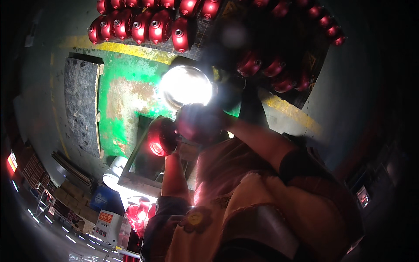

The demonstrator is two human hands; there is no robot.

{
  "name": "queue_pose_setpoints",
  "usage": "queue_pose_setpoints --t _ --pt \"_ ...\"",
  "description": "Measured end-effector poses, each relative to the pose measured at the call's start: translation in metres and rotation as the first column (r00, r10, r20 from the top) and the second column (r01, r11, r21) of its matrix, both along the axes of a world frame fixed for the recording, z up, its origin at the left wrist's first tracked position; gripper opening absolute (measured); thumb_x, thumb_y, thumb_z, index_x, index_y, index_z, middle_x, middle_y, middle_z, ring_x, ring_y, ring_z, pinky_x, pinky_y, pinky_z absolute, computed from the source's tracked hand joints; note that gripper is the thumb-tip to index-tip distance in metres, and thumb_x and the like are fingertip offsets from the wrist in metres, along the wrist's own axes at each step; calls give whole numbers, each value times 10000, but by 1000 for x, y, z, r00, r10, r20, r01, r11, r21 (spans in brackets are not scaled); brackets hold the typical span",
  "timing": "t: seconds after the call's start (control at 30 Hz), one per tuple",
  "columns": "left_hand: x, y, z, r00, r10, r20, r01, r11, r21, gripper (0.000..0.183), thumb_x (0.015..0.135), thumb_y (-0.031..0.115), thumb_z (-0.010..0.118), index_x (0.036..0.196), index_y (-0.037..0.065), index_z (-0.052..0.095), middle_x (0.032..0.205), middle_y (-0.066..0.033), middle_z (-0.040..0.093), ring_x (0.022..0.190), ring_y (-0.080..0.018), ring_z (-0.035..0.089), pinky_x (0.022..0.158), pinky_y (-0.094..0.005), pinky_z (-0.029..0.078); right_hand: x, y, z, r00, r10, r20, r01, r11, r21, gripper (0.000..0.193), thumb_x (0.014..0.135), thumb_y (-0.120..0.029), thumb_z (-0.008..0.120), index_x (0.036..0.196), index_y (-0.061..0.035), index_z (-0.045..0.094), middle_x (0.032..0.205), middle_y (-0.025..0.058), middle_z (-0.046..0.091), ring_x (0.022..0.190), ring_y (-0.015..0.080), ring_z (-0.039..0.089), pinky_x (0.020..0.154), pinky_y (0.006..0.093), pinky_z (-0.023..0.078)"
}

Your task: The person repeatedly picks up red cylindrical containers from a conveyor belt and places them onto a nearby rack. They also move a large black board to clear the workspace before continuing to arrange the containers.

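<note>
In front of my body I hold a glossy red rounded metal vessel (pixel 162 131) with a bright ring on its end. My left hand (pixel 175 151) grips it from behind and below, its fingers mostly hidden. Right beside it, a darker red rounded vessel (pixel 200 124) sits at my right hand (pixel 228 122). That hand is closed about its far right side, though shadow and glare blur the fingers. The two vessels are touching or nearly so. Just beyond them glares a very bright round lamp (pixel 185 87), washing out detail.
Rows of red vessels (pixel 139 27) with metal necks stand on a dark grid surface at the far side, more (pixel 275 70) at the right. Left lies a worn grey board (pixel 82 107). Near my left arm are a metal frame (pixel 139 181), a control box (pixel 108 226) and a blue container (pixel 104 197).
</note>
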State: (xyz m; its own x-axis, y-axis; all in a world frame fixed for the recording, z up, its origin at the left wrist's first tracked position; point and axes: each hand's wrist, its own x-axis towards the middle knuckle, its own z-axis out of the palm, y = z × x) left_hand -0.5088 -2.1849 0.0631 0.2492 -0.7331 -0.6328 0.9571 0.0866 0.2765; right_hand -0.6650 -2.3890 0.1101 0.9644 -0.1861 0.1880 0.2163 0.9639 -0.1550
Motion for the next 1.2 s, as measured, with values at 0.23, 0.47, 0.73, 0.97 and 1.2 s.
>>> queue_pose_setpoints --t 0.23,0.47,0.73,0.97,1.2 --pt "13 58 -37 977 130 -169 -146 986 -81 369 929 265 488 1226 46 477 1108 -116 540 903 -229 577 733 -369 486 23 62 -5 715 -79 -695 220 969 116 246 1025 -236 447 1039 -34 587 907 84 593 774 162 566 716 323 477" --pt "10 60 -58 998 36 60 -38 999 39 472 965 321 461 1343 37 446 1265 -149 524 1021 -257 587 833 -394 497 -38 32 -40 850 55 -523 152 927 343 419 936 -212 616 1323 -70 542 1248 111 622 1155 220 587 1044 375 451" --pt "7 -77 -29 647 -351 677 193 934 301 496 989 285 510 1402 15 451 1386 -152 498 1212 -270 516 1019 -409 429 -290 -108 34 259 -743 -617 645 609 -462 528 891 -214 574 1389 -67 482 1372 127 520 1270 283 486 1086 387 395" --pt "-79 -241 -7 -104 -436 894 105 889 446 480 836 125 751 1296 157 616 1272 -142 520 1187 -287 511 1044 -391 393 -429 -204 29 -499 -861 100 -391 121 -912 534 848 -175 694 1364 -160 556 1394 133 509 1258 285 487 1098 394 369" --pt "-158 -279 -73 -301 -349 887 140 904 403 356 983 257 472 1257 91 627 1396 -150 387 1182 -261 510 952 -341 499 -487 -196 -91 -523 -795 307 -718 218 -661 578 760 -110 767 1293 -278 620 1083 100 565 1127 342 489 998 436 424"
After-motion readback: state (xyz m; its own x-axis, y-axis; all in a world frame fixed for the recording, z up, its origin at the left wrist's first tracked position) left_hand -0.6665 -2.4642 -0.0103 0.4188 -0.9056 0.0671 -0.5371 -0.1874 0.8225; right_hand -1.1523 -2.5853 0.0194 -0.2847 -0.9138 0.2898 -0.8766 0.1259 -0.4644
